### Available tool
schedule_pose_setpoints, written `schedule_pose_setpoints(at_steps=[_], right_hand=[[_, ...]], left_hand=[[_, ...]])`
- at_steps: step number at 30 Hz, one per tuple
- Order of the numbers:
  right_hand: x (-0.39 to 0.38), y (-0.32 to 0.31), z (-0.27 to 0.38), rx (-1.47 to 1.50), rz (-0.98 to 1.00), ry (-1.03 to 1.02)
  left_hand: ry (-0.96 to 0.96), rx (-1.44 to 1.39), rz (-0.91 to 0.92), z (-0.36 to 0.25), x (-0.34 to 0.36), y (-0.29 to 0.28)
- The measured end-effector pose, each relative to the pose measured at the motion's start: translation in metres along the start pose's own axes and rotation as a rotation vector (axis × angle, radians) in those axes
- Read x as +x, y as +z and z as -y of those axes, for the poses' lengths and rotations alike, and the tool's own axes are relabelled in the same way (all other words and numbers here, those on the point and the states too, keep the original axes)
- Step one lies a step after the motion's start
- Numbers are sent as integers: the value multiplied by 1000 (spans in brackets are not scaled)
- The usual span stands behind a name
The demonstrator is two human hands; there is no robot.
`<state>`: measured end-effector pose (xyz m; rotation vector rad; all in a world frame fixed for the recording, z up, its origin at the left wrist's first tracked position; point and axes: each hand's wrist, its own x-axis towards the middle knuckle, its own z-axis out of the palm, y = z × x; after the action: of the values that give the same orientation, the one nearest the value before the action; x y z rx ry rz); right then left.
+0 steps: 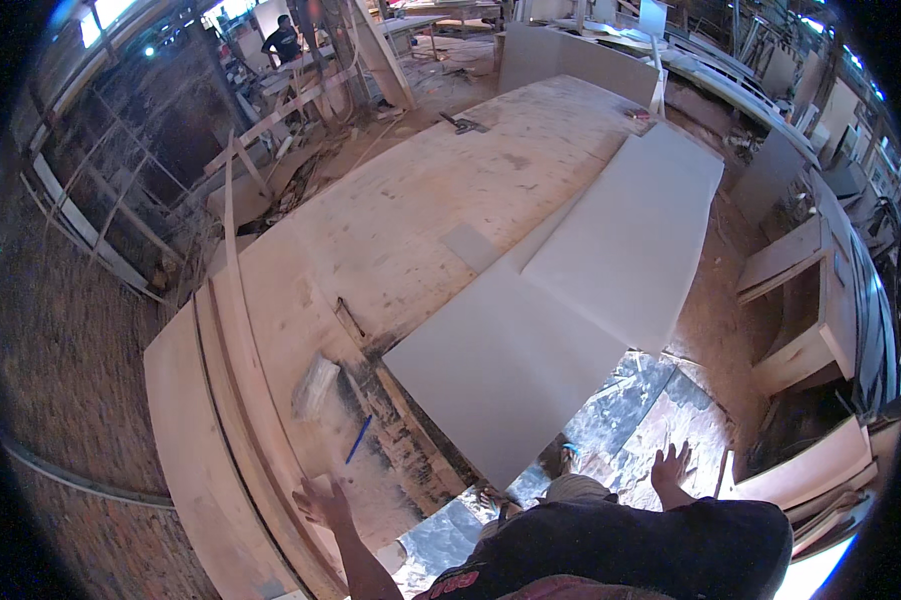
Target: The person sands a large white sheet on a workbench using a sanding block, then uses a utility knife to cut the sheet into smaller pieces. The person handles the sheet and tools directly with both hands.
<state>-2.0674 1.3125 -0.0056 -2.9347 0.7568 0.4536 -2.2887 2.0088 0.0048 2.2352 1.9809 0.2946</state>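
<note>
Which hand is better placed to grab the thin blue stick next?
Probably the left hand. It's open, with its fingers spread, and much nearer the blue stick. The right hand is open too, but it's farther away, out past the corner of the nearer grey sheet.

Front sheet [505, 375] and rear sheet [635, 235], both smooth and pale grey, on a worn wooden table [400, 230].
Both sheets lie flat and askew along the table's right side — the rear sheet's near edge overlaps the front sheet, whose near corner points toward the person. The open right hand [669, 470], holding nothing, is near their right sides. The left hand [322, 502], fingers spread, is by the table's near left part, beside a long, pale wooden strip [253, 370] lying lengthwise — whether it touches is unclear.
</note>
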Motion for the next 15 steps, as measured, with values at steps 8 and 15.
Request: schedule_pose_setpoints(at_steps=[8, 15], right_hand=[[59, 17, 41, 455, -390, -540], [84, -48, 76, 282, -45, -401]], left_hand=[[379, -275, -374, -79, -45, -43], [405, -1197, 138, -230, -182, -48]])
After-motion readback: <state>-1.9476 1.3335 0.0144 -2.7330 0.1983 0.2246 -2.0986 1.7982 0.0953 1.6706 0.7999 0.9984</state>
